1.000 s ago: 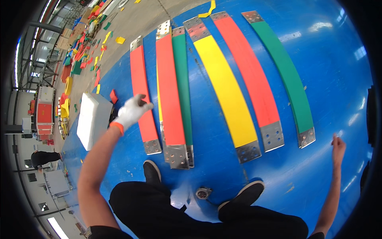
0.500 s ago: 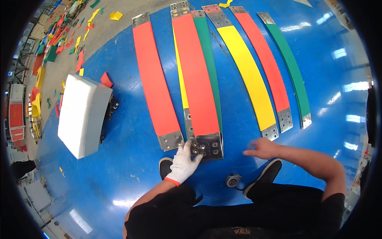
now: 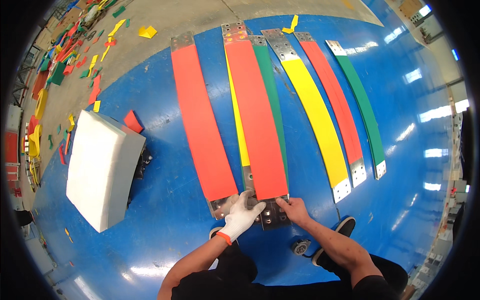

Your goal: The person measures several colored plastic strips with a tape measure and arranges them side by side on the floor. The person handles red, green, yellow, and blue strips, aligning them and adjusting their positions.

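Note:
Lengthwise on the blue floor lies a red strip (image 3: 256, 120) with a drilled metal plate (image 3: 274, 218) at its near end. My left hand (image 3: 242, 218), in a white glove with an orange cuff, grips this plate's left edge, its thumb on top. Bare, my right hand (image 3: 296, 210) pinches the plate's right corner. Beneath the red strip, a yellow strip (image 3: 241, 140) shows on the left and a green strip (image 3: 272, 95) on the right. Another red strip (image 3: 204, 125) lies to the left, its metal end partly behind my gloved fingers.
To the right lie a yellow strip (image 3: 318, 120), a narrower red strip (image 3: 334, 95) and a green strip (image 3: 361, 105). A white block (image 3: 100, 170) stands at left, near a red scrap (image 3: 133, 121). A round metal object (image 3: 301, 246) sits by my foot. Coloured offcuts litter the far-left floor.
My right hand has moved left from above the floor onto the plate's right corner. My left hand stays at the plate's left side. The whole view has shifted, with the strips lower in it.

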Motion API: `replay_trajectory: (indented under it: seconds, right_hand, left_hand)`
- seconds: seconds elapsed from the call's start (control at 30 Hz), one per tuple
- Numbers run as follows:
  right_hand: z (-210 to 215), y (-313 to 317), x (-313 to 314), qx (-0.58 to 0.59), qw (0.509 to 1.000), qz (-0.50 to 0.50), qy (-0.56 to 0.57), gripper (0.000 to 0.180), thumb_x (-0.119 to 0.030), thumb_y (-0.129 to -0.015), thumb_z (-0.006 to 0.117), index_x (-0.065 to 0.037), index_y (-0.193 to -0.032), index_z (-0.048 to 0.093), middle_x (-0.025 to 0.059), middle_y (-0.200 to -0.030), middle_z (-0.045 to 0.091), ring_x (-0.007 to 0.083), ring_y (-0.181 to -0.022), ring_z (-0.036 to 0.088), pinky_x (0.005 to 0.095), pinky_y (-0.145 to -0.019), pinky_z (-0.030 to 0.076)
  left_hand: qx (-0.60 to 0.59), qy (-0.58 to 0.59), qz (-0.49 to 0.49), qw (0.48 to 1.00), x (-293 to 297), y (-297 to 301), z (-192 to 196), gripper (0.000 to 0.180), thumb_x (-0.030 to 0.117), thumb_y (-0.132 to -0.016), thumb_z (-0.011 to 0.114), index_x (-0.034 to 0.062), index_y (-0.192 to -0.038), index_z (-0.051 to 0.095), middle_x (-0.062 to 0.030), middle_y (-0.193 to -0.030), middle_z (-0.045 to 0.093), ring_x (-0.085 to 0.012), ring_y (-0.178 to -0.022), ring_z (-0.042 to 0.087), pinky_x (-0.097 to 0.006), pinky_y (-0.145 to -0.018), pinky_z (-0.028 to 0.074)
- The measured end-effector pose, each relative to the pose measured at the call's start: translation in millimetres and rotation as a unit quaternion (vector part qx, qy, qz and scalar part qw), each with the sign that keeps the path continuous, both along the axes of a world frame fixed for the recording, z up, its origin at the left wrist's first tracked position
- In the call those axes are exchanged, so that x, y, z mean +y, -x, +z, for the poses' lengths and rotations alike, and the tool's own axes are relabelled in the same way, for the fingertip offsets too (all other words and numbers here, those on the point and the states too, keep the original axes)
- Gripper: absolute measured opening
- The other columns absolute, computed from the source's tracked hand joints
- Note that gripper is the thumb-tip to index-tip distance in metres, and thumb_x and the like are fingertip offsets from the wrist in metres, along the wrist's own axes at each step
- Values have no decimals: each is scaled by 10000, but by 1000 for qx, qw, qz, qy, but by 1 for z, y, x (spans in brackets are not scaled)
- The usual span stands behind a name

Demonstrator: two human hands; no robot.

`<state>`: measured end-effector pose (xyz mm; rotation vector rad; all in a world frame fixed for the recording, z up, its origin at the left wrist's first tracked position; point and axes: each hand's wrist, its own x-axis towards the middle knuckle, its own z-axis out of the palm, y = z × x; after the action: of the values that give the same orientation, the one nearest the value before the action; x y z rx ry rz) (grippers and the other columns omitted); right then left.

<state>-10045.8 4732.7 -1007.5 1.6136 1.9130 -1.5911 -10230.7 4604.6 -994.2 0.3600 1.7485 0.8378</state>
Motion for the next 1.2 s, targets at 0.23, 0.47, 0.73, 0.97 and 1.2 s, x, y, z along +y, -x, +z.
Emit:
replay_trajectory:
  seconds: [0.23,0.47,0.73,0.97,1.2]
  right_hand:
    - [61,3,-4,50,996,-45,50,465,-409,-986,677,43,-886,712,17,-698,652,77,-673,599,291,-597,487]
    - [102,37,-41,62,989,-133,-9,336,-298,-878,811,32,-878,747,29,-677,667,50,-655,561,252,-586,463]
    - [96,30,-84,64,989,-73,-112,329,-302,-780,889,-26,-926,786,119,-712,713,137,-605,647,308,-607,513]
    - [64,63,-99,106,979,-2,-173,410,-360,-770,883,3,-727,698,163,-648,654,280,-528,609,345,-537,491]
    - [47,141,-91,157,979,-27,-127,458,-342,-804,868,37,-686,639,122,-576,594,130,-526,515,323,-494,426]
  left_hand:
    - [-178,-228,149,946,66,61,8,652,277,-963,687,-65,-1449,421,-189,-1384,582,-289,-1259,591,-396,-1072,468]
    - [-319,-284,276,861,164,137,8,554,221,-963,707,-60,-1384,482,-175,-1300,626,-271,-1129,657,-412,-936,571]
    - [-268,-297,285,871,120,134,7,418,143,-941,715,-92,-1259,578,-167,-1228,666,-244,-1054,680,-383,-905,578]
    - [-140,-312,355,870,72,179,19,410,163,-924,752,-95,-1207,606,-171,-1146,694,-247,-980,706,-373,-849,600]
    - [-128,-271,374,878,76,267,-2,443,171,-919,762,-120,-1203,587,-208,-1096,704,-275,-905,729,-389,-785,621]
